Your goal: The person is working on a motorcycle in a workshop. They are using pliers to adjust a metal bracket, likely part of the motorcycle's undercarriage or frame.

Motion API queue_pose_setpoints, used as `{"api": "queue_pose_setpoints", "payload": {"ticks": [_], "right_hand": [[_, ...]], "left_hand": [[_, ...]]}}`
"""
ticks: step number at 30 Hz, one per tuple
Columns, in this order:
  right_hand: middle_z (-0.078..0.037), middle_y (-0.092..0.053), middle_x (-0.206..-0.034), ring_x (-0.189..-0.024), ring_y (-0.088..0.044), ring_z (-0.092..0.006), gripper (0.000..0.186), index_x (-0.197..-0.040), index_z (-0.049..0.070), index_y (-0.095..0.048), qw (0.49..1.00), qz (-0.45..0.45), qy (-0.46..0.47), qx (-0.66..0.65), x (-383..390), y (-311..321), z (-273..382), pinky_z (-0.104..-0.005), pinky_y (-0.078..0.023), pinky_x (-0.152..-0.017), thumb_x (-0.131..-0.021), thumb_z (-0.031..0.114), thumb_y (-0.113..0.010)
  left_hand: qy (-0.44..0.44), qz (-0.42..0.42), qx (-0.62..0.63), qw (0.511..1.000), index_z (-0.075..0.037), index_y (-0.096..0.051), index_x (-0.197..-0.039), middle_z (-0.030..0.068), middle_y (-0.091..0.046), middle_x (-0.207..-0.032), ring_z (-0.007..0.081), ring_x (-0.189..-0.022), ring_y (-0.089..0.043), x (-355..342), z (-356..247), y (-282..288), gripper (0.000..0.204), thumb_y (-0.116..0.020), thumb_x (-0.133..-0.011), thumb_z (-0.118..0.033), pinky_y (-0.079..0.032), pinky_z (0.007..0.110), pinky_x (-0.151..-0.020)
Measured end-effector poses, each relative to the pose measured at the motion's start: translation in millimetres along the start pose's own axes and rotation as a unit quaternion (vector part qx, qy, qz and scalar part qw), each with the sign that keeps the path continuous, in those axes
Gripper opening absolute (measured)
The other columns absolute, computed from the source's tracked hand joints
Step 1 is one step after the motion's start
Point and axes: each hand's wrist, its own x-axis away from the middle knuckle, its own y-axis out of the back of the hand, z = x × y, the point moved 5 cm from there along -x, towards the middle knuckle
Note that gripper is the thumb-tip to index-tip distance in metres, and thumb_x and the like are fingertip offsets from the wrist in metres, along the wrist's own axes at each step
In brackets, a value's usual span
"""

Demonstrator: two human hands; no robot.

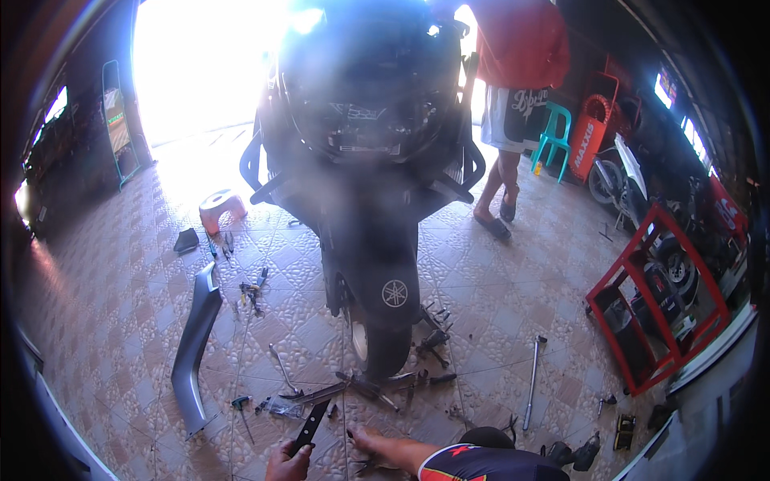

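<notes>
- Left hand point(289, 463): fingers closed around one end of a flat black strip pierced by small holes point(310, 429); the strip points up and away, short of the wheel.
- Right hand point(366, 439): at the end of a bare forearm, low over the patterned tile floor point(497, 309). Whether its fingers grasp anything cannot be determined.
- Large black scooter point(369, 232): upright, front end facing the wearer, its black front tyre point(385, 349) directly ahead of both hands.
- Loose on the floor, left side: a long curved grey body panel point(195, 353), a slim T-handled driver point(242, 409) and a clear plastic bag point(282, 406). Whether the panel belongs to the scooter is not established.
- Right side: a long silver bar wrench point(532, 385), lying unattended.
- A person in a red top point(521, 44) stands beside the scooter.
- Progress, in judgement: work is part-way. The front fender point(377, 280) is in place; the strip is unfitted, and the panel and tools remain to be dealt with.
</notes>
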Motion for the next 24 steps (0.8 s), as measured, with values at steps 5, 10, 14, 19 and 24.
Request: {"api": "queue_pose_setpoints", "payload": {"ticks": [5, 10, 14, 19, 24], "right_hand": [[-0.022, -0.066, -0.112, -0.105, -0.065, -0.0415, 0.042, -0.13, 0.009, -0.052, 0.994, -0.031, 0.061, 0.086, 42, 16, 13, -0.0502, -0.054, -0.085, -0.091, 0.024, -0.057], [-0.023, -0.062, -0.122, -0.112, -0.062, -0.0398, 0.044, -0.127, 0.006, -0.054, 0.918, 0.066, 0.222, 0.322, 76, -33, -16, -0.0504, -0.053, -0.089, -0.092, 0.032, -0.056], [-0.02, -0.066, -0.118, -0.104, -0.067, -0.0377, 0.033, -0.118, 0.006, -0.061, 0.966, 0.092, 0.13, 0.203, 72, -57, -38, -0.0487, -0.055, -0.084, -0.093, 0.026, -0.054], [-0.019, -0.072, -0.097, -0.088, -0.071, -0.0346, 0.034, -0.111, 0.007, -0.067, 0.984, 0.139, 0.07, 0.081, 79, -63, -12, -0.0481, -0.055, -0.077, -0.085, 0.028, -0.063], [-0.013, -0.07, -0.086, -0.075, -0.066, -0.0252, 0.031, -0.103, 0.007, -0.074, 0.913, 0.352, 0.071, 0.193, 60, 16, 62, -0.0414, -0.053, -0.068, -0.085, 0.03, -0.065]], "left_hand": [[0.0, 0.031, 0.0, 1.0, -0.009, -0.065, -0.108, -0.008, -0.046, -0.064, 0.0036, -0.047, -0.039, 1, -8, -10, 0.022, -0.064, -0.098, -0.028, -0.032, 0.022, -0.043], [-0.019, 0.02, -0.102, 0.994, -0.007, -0.065, -0.113, -0.0039, -0.056, -0.073, 0.0071, -0.057, -0.051, 6, -20, -17, 0.029, -0.064, -0.098, -0.032, -0.04, 0.024, -0.049], [0.048, 0.017, -0.031, 0.998, -0.006, -0.064, -0.104, -0.0057, -0.049, -0.065, 0.0037, -0.052, -0.04, 9, -11, -17, 0.02, -0.064, -0.098, -0.025, -0.03, 0.024, -0.045], [0.007, -0.024, -0.107, 0.994, -0.002, -0.065, -0.1, -0.0017, -0.055, -0.067, 0.0075, -0.06, -0.049, 9, -1, -6, 0.03, -0.065, -0.096, -0.031, -0.041, 0.029, -0.054], [-0.037, -0.049, -0.083, 0.995, -0.006, -0.064, -0.103, -0.0081, -0.05, -0.068, 0.0016, -0.055, -0.043, 12, 9, 2, 0.026, -0.064, -0.099, -0.032, -0.033, 0.022, -0.048]]}}
